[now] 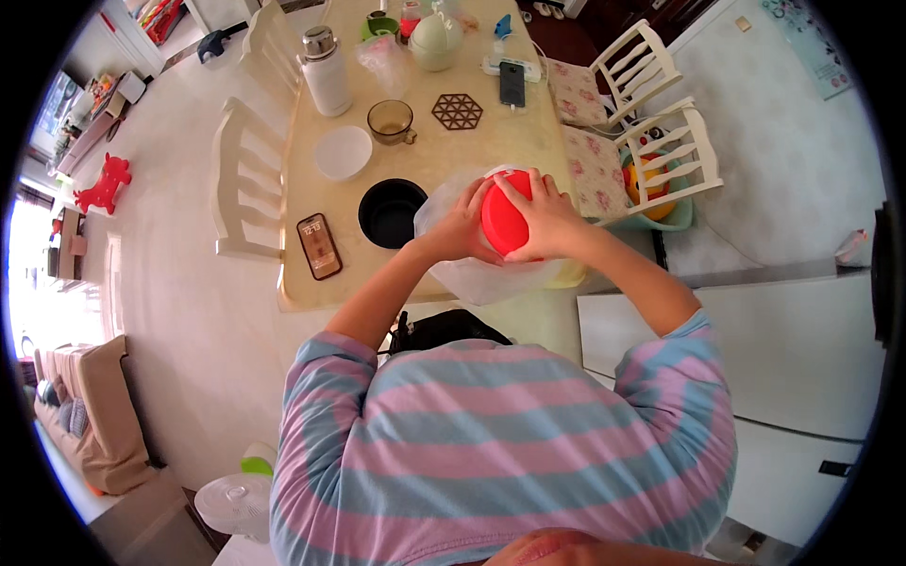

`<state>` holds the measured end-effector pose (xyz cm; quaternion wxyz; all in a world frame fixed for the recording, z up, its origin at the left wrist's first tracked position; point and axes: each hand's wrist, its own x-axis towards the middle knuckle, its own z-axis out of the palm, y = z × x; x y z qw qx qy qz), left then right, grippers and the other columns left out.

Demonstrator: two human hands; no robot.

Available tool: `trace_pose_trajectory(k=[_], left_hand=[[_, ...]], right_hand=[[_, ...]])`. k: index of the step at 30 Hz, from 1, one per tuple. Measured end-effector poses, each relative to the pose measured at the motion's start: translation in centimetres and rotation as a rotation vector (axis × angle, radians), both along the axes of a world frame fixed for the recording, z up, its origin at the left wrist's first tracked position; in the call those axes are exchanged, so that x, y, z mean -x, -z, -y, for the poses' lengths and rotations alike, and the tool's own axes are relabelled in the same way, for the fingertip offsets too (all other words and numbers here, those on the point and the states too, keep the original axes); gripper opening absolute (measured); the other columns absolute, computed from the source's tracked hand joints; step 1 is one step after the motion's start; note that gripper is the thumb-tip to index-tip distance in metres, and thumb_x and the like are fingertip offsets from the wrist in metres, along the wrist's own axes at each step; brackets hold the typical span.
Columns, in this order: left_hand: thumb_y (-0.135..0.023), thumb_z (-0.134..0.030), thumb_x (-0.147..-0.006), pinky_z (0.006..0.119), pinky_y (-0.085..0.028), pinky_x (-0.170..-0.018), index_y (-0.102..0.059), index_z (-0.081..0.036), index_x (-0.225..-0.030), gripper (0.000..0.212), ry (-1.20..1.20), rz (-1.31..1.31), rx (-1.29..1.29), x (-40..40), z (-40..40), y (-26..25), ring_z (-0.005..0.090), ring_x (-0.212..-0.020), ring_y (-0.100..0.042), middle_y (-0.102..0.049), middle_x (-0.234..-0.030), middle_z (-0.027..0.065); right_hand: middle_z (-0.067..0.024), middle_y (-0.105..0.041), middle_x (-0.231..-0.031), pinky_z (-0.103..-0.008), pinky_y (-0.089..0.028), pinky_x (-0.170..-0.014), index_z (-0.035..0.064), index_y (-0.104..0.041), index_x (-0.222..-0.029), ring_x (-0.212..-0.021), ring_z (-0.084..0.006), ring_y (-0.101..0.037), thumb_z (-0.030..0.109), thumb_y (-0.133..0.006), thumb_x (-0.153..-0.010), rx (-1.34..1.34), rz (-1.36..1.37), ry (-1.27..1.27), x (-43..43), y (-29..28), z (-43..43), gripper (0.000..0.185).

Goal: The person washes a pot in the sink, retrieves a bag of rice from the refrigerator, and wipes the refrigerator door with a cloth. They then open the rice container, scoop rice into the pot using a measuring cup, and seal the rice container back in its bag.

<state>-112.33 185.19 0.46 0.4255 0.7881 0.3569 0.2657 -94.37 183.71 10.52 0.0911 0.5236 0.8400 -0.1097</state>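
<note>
Both of my hands grip a container with a red lid (507, 216) over the near right part of the table. My left hand (460, 226) holds its left side. My right hand (548, 216) lies on its right side, with the thumb and fingers spread across the lid. Beneath and around the container is a translucent white plastic bag (481, 279), whose contents I cannot make out. A black bowl (391, 212) stands just left of my left hand. Further left lies a smartphone (319, 246) with its screen lit. The container's body is mostly hidden by my fingers and the bag.
On the table (304, 293) stand a white plate (343, 153), an amber glass cup (390, 122), a brown hexagonal trivet (457, 112), a white vacuum flask (328, 81) and a dark phone (512, 85) with a cable. White chairs (244, 180) line both sides.
</note>
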Motion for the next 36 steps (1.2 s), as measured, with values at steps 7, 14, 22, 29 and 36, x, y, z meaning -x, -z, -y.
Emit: trace_pose_trajectory(k=[7, 14, 22, 29, 36], left_hand=[[-0.085, -0.044, -0.043, 0.043, -0.031, -0.104, -0.008, -0.007, -0.14, 0.129, -0.034, -0.019, -0.003, -0.1, 0.2, 0.5, 0.0394, -0.128, -0.025, -0.015, -0.143, 0.0189], [-0.081, -0.034, -0.057, 0.04, -0.027, -0.106, -0.016, -0.006, -0.14, 0.108, -0.033, 0.003, 0.006, 0.5, -0.5, 0.7, 0.0333, -0.132, -0.022, -0.018, -0.143, 0.016], [-0.05, -0.022, -0.089, 0.031, -0.037, -0.092, -0.05, -0.005, -0.121, 0.036, -0.313, 0.402, 0.705, -1.8, -3.6, 0.1, 0.0176, -0.11, -0.046, -0.052, -0.119, 0.0104], [-0.053, -0.024, -0.09, 0.023, -0.045, -0.065, -0.056, -0.001, -0.102, 0.026, -0.119, 0.427, 0.591, -3.7, -7.3, 2.5, 0.0102, -0.076, -0.054, -0.059, -0.088, 0.0048], [-0.053, -0.017, -0.09, 0.023, -0.045, -0.065, -0.056, 0.001, -0.1, 0.021, -0.096, 0.414, 0.534, -4.2, -7.1, 2.7, 0.0092, -0.072, -0.054, -0.061, -0.084, 0.0038]], right_hand=[[-0.03, -0.022, -0.13, -0.0541, -0.039, -0.084, 0.022, -0.019, -0.141, -0.114, -0.0464, -0.033, 0.045, -0.076, -0.048, -0.036, 0.054, -0.185, -0.8, -0.6, -0.7, 0.112], [-0.0309, -0.016, -0.135, -0.0585, -0.032, -0.09, 0.0229, -0.016, -0.142, -0.122, -0.0478, -0.025, 0.047, -0.076, -0.051, 0.03, 0.098, -0.415, -2.2, -0.7, -2.2, 0.112], [-0.0289, -0.012, -0.142, -0.0687, -0.019, -0.093, 0.0244, -0.015, -0.142, -0.129, -0.0511, -0.012, 0.057, -0.07, -0.059, -0.374, -0.065, 0.168, 0.4, 3.8, 2.6, 0.105], [-0.028, -0.011, -0.141, -0.0643, -0.021, -0.094, 0.0232, -0.018, -0.142, -0.128, -0.0493, -0.015, 0.051, -0.073, -0.056, -0.19, 0.02, 0.13, 0.6, 1.0, 0.9, 0.106], [-0.0267, -0.025, -0.127, -0.0562, -0.03, -0.084, 0.0238, -0.03, -0.137, -0.116, -0.0428, -0.029, 0.041, -0.072, -0.051, -0.168, -0.146, -0.11, -1.0, 0.9, -0.2, 0.097]])
